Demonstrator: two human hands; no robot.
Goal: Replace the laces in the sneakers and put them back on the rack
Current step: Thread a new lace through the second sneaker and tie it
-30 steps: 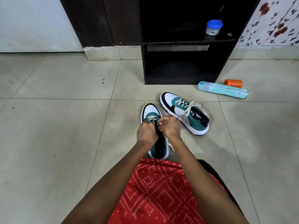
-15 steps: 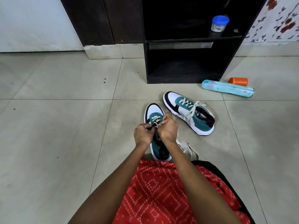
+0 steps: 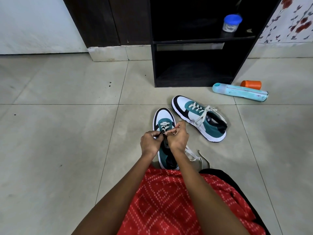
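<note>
- Setting: a pale tiled floor (image 3: pixel 50 133), with a dark shoe rack (image 3: pixel 194 83) standing at its far edge against the wall. The rack's lower compartment shows no shoes. A blue-lidded jar (image 3: pixel 232 22) stands on the upper shelf.
- By the rack's right foot lie a teal bottle (image 3: pixel 240 92) and, just behind it, an orange cup (image 3: pixel 251 84).
- Far sneaker (image 3: pixel 211 128): fully laced, tipped onto its side, on the floor in front of the rack, apart from both hands.
- Near sneaker (image 3: pixel 163 116): upright, toe toward the rack, heel against the person's red patterned garment (image 3: pixel 169 200).
- Change noted: a second ago only one crossing of the cream lace (image 3: pixel 164 127) showed above the hands. Now about two rows show near the toe, and more of the loose lace length (image 3: pixel 193 154) trails on the floor beside the right wrist. The hands remain over the same eyelets.
- Judgement: threading of the second shoe is in its early rows. Most eyelets are still open, and neither sneaker is on the rack.
- Left hand (image 3: pixel 149 144): thumb and forefinger pressed together, pinching the dark lace tip (image 3: pixel 160 133) just left of the tongue.
- Right hand (image 3: pixel 178 139): fingers curled in at the eyelet row, touching the lace. Whether they pinch the lace or only steady the eyelet flap cannot be told.
- The lace tip lies between the two hands, just below the last finished crossing.
</note>
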